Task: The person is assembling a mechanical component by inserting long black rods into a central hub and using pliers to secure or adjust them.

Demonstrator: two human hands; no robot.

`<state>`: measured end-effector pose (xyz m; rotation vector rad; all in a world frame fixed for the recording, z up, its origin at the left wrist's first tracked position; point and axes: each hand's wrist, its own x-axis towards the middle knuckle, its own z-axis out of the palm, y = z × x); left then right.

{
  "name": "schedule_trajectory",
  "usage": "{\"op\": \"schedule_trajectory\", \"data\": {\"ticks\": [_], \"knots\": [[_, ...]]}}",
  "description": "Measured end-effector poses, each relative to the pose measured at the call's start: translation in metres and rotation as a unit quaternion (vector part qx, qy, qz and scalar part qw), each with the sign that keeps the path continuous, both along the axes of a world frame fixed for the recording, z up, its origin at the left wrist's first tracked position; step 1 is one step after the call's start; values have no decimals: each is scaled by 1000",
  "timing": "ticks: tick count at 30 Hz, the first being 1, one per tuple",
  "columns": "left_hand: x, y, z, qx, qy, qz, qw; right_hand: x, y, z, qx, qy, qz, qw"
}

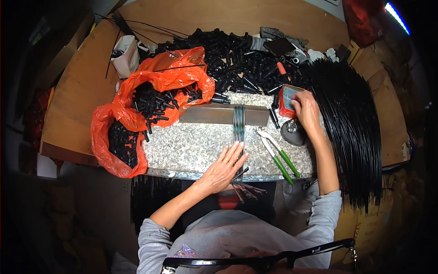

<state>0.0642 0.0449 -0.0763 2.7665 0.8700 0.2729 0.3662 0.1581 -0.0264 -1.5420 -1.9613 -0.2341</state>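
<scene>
Several thin dark rods (238,119) lie side by side across a long metal bar (207,114) on the speckled stone slab. My left hand (223,166) rests flat on their near part, fingers stretched out. Over a small red box (286,101) with greyish contents, my right hand (307,109) has its fingers bent; whatever they may pinch is hidden. Just below that hand sits a dark round holder (293,131) with small shiny pieces on top. Pliers with green handles (279,156) lie between the rods and my right forearm.
Orange plastic bags (119,165) of small black parts stand at the left. A heap of black parts (237,61) spreads across the back. To the right, a thick bundle of long black rods (351,128) hangs over the table edge. A white container (125,57) stands at back left.
</scene>
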Motion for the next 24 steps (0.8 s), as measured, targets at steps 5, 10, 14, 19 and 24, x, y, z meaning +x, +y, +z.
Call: {"op": "schedule_trajectory", "data": {"ticks": [5,10,14,19,24], "knots": [[0,0,2,-54,-17,13,998,-88,-16,0,-383,324,112,858],[3,3,8,-42,22,9,999,-106,-12,-8,-462,292,91,832],[1,2,5,-3,6,13,1000,-102,-15,-9,-452,317,105,827],[0,2,7,-25,-8,11,1000,-106,-13,-15,-458,295,120,830],[-1,1,4,-7,-27,13,1000,-113,-22,-3,-394,329,104,852]]}}
